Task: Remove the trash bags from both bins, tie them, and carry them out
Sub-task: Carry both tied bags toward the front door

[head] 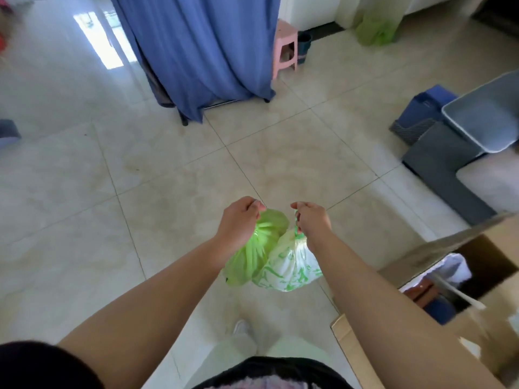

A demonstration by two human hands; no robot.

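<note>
I hold two tied trash bags out in front of me above the tiled floor. My left hand (pixel 241 220) is closed around the gathered neck of a plain green bag (pixel 250 256). My right hand (pixel 311 220) grips the green tie loop of a white bag with green print (pixel 289 270). The two bags hang side by side and touch each other. No bins can be made out for certain in this view.
A blue curtain on a rack (pixel 202 51) stands ahead, with a pink stool (pixel 285 49) beside it. Another green bag (pixel 376 29) lies far right. Grey and blue boxes (pixel 449 127) and an open cardboard box (pixel 438 290) line the right side.
</note>
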